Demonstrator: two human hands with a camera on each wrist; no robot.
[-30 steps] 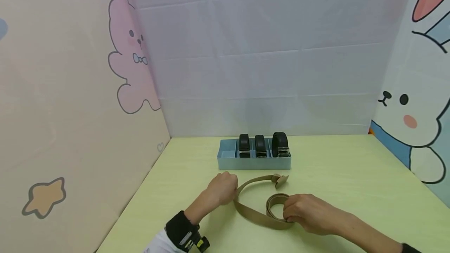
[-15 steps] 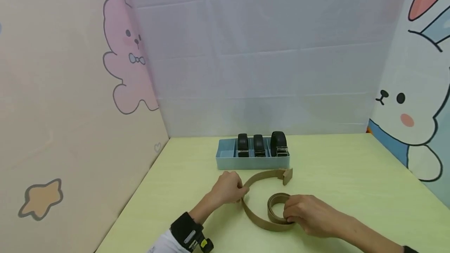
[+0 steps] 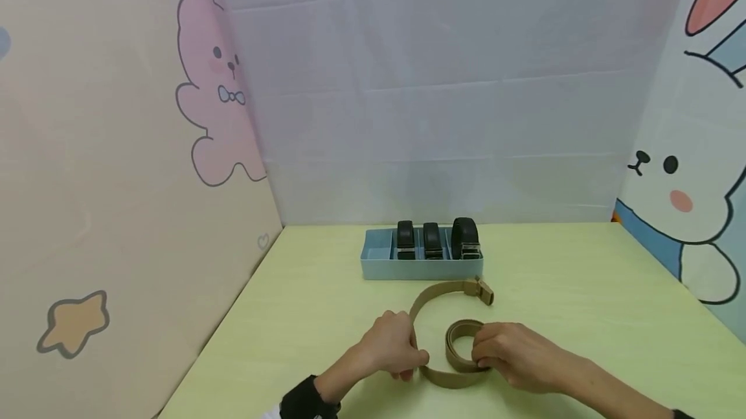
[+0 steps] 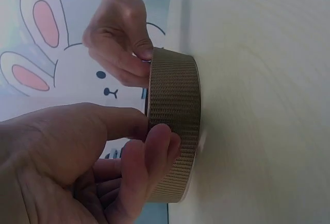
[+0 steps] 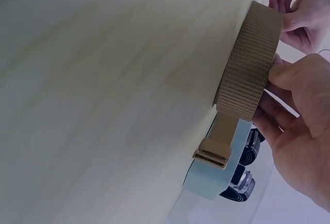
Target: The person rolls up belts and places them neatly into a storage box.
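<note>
A tan woven webbing belt [image 3: 438, 289] stands on its edge on the table, partly rolled into a coil [image 3: 452, 349]. My right hand [image 3: 519, 355] pinches the coil's right side between thumb and fingers. Lower down the loose length, my left hand [image 3: 389, 349] holds the strap, thumb on one face and fingertips on the other; the webbing [image 4: 175, 92] fills the middle of the left wrist view. From there the strap curves away to its end buckle [image 3: 485, 291], which lies beyond the coil. In the right wrist view, the buckle [image 5: 213, 152] shows below the coiled webbing [image 5: 251, 59].
Behind the belt, a light blue divided box [image 3: 422, 270] holds three rolled black belts [image 3: 464, 234] in separate compartments; its leftmost compartment holds nothing. The pale yellow table [image 3: 571, 289] meets a white cloth backdrop [image 3: 437, 114] and printed side walls.
My left hand has slid along the strap towards me and to the right, nearer the coil. The buckle end has swung right and turned. My right hand stays nearly still on the coil.
</note>
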